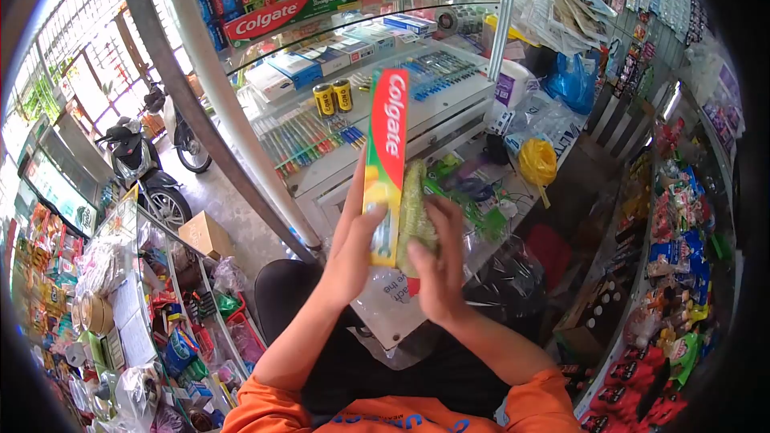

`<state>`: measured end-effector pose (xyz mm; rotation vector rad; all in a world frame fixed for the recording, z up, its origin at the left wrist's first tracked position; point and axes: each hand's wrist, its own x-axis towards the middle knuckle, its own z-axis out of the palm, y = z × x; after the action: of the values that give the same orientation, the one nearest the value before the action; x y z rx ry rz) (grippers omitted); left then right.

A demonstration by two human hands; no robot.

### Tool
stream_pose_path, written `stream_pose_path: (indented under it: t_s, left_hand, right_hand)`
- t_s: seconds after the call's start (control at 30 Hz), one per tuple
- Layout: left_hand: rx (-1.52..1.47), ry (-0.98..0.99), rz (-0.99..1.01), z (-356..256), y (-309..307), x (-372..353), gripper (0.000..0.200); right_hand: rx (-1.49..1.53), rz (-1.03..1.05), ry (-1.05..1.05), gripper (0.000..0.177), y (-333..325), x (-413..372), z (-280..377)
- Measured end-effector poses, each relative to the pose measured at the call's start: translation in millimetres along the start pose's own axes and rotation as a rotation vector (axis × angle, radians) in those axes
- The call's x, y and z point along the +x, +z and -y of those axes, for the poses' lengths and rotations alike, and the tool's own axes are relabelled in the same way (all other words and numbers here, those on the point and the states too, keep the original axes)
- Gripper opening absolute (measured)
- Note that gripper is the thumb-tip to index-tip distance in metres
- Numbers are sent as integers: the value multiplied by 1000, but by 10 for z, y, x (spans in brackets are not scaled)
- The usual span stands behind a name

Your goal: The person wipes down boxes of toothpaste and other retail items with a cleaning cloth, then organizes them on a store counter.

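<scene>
In the middle of the view a Colgate toothpaste box [388, 168] stands nearly upright, red, green and yellow. My left hand [350, 248] is closed around its lower left side, thumb across the front. A fuzzy green cloth [414, 208] lies against the box's right side. My right hand [439, 269] is closed on this cloth, with the thumb in front and fingers behind. Just under the hands is a clear plastic bag [385, 313] with some printing, over my lap.
Ahead stands a glass display case [473, 104] with pens, small boxes and two yellow batteries [332, 98]. Toothpaste boxes [293, 12] line its top. Shelves of packets [682, 256] run along the right. A metal post [216, 104] rises at left, near a motorbike [144, 160] and a cardboard box [206, 235].
</scene>
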<state>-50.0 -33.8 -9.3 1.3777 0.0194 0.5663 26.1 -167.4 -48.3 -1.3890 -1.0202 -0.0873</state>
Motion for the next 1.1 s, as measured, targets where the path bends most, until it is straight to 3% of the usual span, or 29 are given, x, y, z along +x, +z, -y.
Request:
stream_pose_path:
  t_s: [0.1, 0.17, 0.23, 0.3, 0.33, 0.37, 0.43, 0.57, 0.6, 0.63, 0.7, 0.8, 0.83, 0.9, 0.93, 1.1]
  left_hand:
    - [130, 63, -144, 106, 129, 61, 67]
    - [345, 224, -36, 222, 127, 27, 66]
    - [518, 254, 13, 91, 170, -112, 66]
    - [586, 287, 91, 122, 180, -219, 67]
    - [615, 346, 56, 136, 189, -226, 66]
    - [610, 344, 52, 154, 165, -210, 66]
    - [548, 347, -162, 161, 72, -108, 65]
    - [348, 261, -245, 100, -59, -16, 62]
    - [376, 172, -183, 106, -76, -93, 60]
    - [513, 236, -163, 71, -18, -154, 59]
    - [620, 186, -18, 146, 2, -323, 60]
    - [628, 132, 42, 159, 67, -433, 63]
    - [618, 129, 42, 180, 53, -390, 63]
    - [405, 193, -173, 187, -54, -200, 63]
    - [393, 203, -185, 33, -93, -132, 62]
    - [612, 238, -65, 107, -15, -281, 58]
  right_hand:
    - [-89, -44, -84, 57, 132, 5, 86]
    - [-10, -79, -63, 62, 144, 213, 8]
    - [115, -129, -92, 61, 72, 438, -74]
    - [410, -124, 155, 61, -74, 555, 177]
    - [330, -105, 146, 61, -67, 513, 171]
    - [326, -100, 148, 61, -21, 430, 163]
    - [-69, 43, -163, 62, 152, 198, 146]
    - [45, 94, -82, 62, 375, -63, 99]
    - [17, 81, -87, 61, 312, 83, 112]
    - [-11, 65, -95, 61, 255, 257, 109]
    - [319, -42, -17, 62, 154, 584, 315]
    - [353, -104, -29, 62, 93, 716, 443]
    - [345, -102, -24, 62, 153, 590, 338]
    - [-32, 75, -184, 65, 279, 192, 58]
    - [-28, 169, -166, 67, 310, 53, 68]
    - [13, 80, -111, 66, 71, 479, 107]
